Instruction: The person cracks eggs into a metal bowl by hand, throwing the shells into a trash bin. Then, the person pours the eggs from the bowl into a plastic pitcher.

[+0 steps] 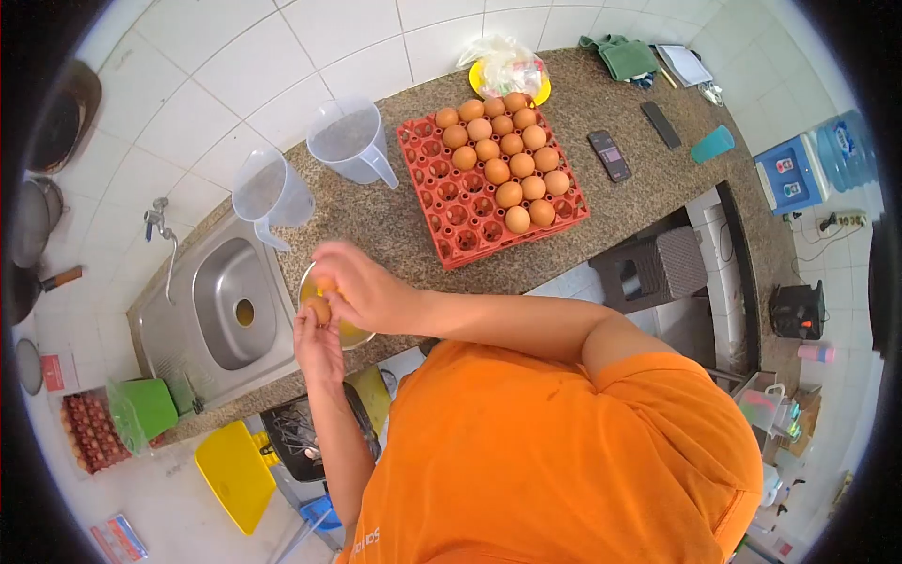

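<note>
My left hand point(320, 355) is closed round a brown egg point(318, 309) above the metal bowl point(369, 340). Close against it, my right hand point(368, 289) is closed on another egg point(325, 282), mostly covered by the fingers. Whether either shell is cracked, I cannot tell. Yellow contents show inside the bowl, which my hands and forearm partly hide. Behind my right arm, a red egg tray point(455, 252) sits on the granite counter, with brown eggs in its right and far cells and bare cells at its left and near side.
Two clear measuring jugs point(272, 193) point(348, 141) stand by the tiled wall. A steel sink point(209, 301) lies to the left. A phone point(609, 156), a dark slab-like object point(661, 125) and a teal cup point(712, 144) lie to the right. A yellow plate point(476, 79) holds a plastic bag.
</note>
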`<state>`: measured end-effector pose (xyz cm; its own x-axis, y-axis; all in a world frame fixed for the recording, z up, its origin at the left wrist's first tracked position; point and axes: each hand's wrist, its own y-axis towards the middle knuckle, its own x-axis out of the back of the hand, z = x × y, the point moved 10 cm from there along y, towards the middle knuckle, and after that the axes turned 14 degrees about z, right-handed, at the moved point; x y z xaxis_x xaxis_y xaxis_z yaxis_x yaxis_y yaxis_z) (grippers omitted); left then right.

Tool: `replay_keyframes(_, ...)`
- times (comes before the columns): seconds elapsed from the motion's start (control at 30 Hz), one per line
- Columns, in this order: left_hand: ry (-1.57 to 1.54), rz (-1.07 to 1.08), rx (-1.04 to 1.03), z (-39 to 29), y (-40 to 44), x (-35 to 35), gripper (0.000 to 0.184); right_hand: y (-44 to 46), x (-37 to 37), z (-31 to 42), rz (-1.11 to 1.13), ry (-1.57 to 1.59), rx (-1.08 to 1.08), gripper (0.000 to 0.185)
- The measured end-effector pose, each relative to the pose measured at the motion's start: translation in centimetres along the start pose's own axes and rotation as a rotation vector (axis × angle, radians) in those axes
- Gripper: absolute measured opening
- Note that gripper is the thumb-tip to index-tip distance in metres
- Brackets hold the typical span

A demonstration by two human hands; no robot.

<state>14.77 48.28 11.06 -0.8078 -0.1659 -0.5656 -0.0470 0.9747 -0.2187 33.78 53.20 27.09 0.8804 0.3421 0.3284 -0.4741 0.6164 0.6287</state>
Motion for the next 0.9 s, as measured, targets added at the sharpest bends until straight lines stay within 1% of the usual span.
replay_keyframes(0.03, -0.046, -0.002, -0.027, -0.1, 0.3, -0.5, 0.026, -0.1, -2.0, -0.3, 0.126, -0.057, 0.001, 0.042)
replay_keyframes(0.1, 0.021, 0.016, 0.012, 0.7, 0.4, -0.7, 0.026, -1.7, -6.2, -2.1, 0.38, -0.172, -0.001, 0.039)
replay_keyframes(0.13, 0.052, 0.025, 0.026, 1.2, 0.5, -0.7, 0.026, -2.2, -6.4, -3.6, 0.353, -0.088, -0.065, 0.04)
replay_keyframes(0.2, 0.002, 0.007, 0.042, 2.2, 0.3, 0.0, 0.028, -3.2, -7.1, -6.5, 0.3, 0.093, -0.19, 0.041)
replay_keyframes(0.23, -0.023, -0.004, 0.049, 2.6, 0.3, 0.4, 0.029, -3.4, -7.0, -7.9, 0.272, 0.078, -0.252, 0.04)
replay_keyframes(0.3, 0.19, -0.003, 0.067, 2.6, 0.2, 1.5, 0.033, -4.0, -6.3, -10.7, 0.216, 0.05, -0.383, 0.039)
replay_keyframes(0.4, 0.549, 0.021, 0.109, 0.9, 0.1, 0.7, 0.044, -5.9, -8.3, -12.9, 0.45, 0.808, -0.869, 0.039)
replay_keyframes(0.43, 0.676, 0.031, 0.124, 0.3, 0.1, 0.2, 0.048, -5.9, -8.2, -13.1, 0.43, 0.801, -0.82, 0.036)
replay_keyframes(0.53, 0.815, 0.166, 0.087, -0.1, 0.9, -1.1, 0.049, -6.9, -9.4, -14.4, 0.409, 0.895, -0.797, 0.036)
replay_keyframes(0.57, 0.842, 0.165, 0.102, -0.2, 1.0, -0.9, 0.046, -7.1, -10.1, -14.6, 0.41, 0.969, -0.764, 0.036)
replay_keyframes(0.63, 0.885, 0.131, 0.121, -0.4, 1.1, -0.3, 0.041, -6.6, -9.8, -13.7, 0.488, 0.833, -0.686, 0.038)
replay_keyframes(0.7, 0.881, 0.088, 0.115, 0.1, 1.5, 1.2, 0.035, -6.5, -9.8, -14.9, 0.48, 0.453, -0.458, 0.036)
replay_keyframes(0.8, 1.039, 0.112, -0.039, 0.8, 2.2, 1.8, 0.038, -6.0, -8.6, -13.5, 0.533, 0.232, -0.537, 0.042)
replay_keyframes(0.9, 1.157, 0.053, -0.047, 0.2, 1.9, 1.2, 0.038, -4.9, -8.1, -11.5, 0.509, 0.143, -0.431, 0.037)
